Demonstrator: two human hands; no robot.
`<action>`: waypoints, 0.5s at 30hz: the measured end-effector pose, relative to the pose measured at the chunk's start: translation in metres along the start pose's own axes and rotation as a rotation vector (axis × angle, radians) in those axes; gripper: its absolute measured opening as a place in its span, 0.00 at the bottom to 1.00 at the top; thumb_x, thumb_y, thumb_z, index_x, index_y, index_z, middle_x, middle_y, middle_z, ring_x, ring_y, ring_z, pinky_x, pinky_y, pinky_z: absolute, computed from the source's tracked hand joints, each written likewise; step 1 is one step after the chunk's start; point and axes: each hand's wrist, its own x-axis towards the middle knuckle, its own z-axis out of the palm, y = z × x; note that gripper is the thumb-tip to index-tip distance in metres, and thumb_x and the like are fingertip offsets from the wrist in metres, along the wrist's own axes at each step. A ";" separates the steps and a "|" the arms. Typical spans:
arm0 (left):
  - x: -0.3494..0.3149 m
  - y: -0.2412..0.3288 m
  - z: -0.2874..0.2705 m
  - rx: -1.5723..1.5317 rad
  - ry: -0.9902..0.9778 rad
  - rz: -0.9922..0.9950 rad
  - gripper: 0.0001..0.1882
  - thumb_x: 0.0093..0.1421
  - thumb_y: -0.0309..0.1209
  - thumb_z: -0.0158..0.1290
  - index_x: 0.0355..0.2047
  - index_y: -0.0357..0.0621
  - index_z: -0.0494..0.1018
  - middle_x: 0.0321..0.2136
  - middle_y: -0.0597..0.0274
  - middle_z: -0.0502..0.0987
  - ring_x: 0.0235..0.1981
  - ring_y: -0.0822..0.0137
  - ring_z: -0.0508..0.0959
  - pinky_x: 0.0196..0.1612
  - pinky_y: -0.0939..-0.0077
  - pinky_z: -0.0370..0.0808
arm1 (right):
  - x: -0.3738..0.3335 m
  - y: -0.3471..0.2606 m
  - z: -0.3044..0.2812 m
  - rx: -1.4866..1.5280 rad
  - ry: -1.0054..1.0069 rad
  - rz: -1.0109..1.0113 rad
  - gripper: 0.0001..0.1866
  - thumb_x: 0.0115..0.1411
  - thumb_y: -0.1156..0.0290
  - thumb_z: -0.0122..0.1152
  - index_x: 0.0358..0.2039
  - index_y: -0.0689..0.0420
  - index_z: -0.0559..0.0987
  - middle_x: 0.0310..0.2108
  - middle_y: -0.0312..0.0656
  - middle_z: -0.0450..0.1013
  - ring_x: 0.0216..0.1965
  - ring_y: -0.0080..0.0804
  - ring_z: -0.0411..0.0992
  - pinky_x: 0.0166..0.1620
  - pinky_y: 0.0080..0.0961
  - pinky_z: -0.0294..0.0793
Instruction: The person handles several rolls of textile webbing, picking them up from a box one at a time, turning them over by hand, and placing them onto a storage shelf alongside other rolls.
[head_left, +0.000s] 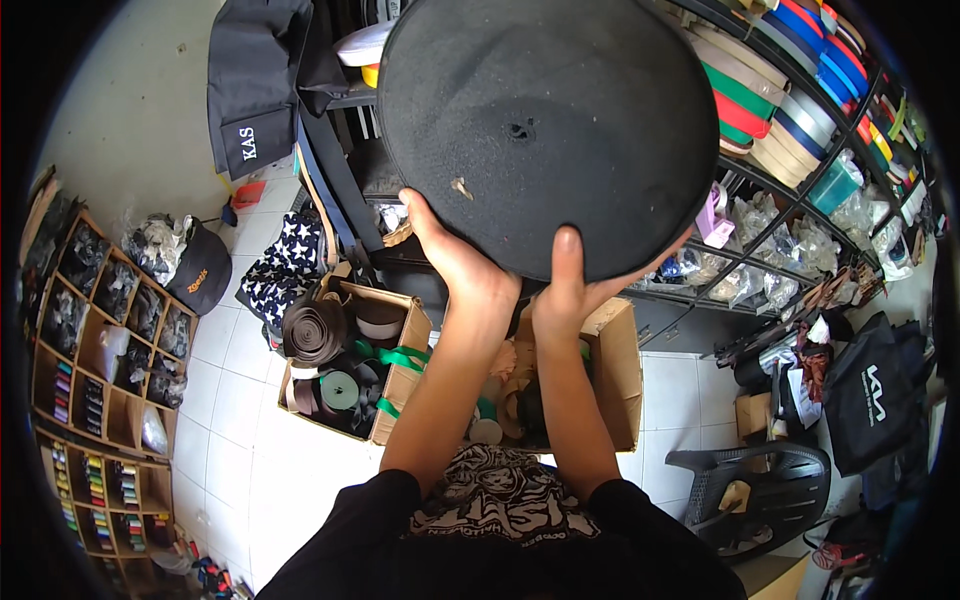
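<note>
A large, flat black roll, probably tightly wound webbing, fills the upper middle of the head view. Its broad round face is towards me, with a small hole near the centre and a pale scrap stuck on it. My left hand grips the lower left of its rim, thumb along the edge and the other fingers hidden. At the lower right edge my right hand holds it with the thumb pressed on the face and fingers under the rim. Both forearms are raised, so the roll is held up off the floor.
Below my arms stand two cardboard boxes, one with brown and green rolls, another beside it. A rack with coloured webbing rolls and bagged goods is at right. A black chair stands lower right; wooden cubby shelves line the left.
</note>
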 end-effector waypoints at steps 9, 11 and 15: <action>0.025 0.089 -0.039 0.495 -0.380 0.002 0.29 0.63 0.48 0.44 0.52 0.33 0.65 0.50 0.51 0.71 0.51 0.60 0.70 0.56 0.66 0.64 | 0.059 0.023 -0.062 0.521 -0.160 0.512 0.48 0.41 0.71 0.60 0.64 0.66 0.52 0.56 0.49 0.62 0.55 0.39 0.63 0.59 0.30 0.58; 0.030 0.105 -0.021 0.856 -0.431 -0.035 0.28 0.63 0.46 0.45 0.52 0.32 0.65 0.46 0.52 0.73 0.48 0.65 0.73 0.53 0.72 0.68 | 0.067 0.017 -0.072 0.473 -0.332 0.575 0.47 0.38 0.71 0.58 0.62 0.67 0.56 0.53 0.51 0.66 0.52 0.39 0.67 0.57 0.28 0.62; 0.026 0.108 -0.006 1.140 -0.458 -0.102 0.30 0.61 0.48 0.50 0.49 0.30 0.68 0.42 0.54 0.75 0.42 0.68 0.74 0.47 0.78 0.69 | 0.065 0.007 -0.077 0.386 -0.461 0.623 0.46 0.36 0.71 0.58 0.61 0.67 0.60 0.52 0.52 0.69 0.52 0.38 0.68 0.56 0.26 0.62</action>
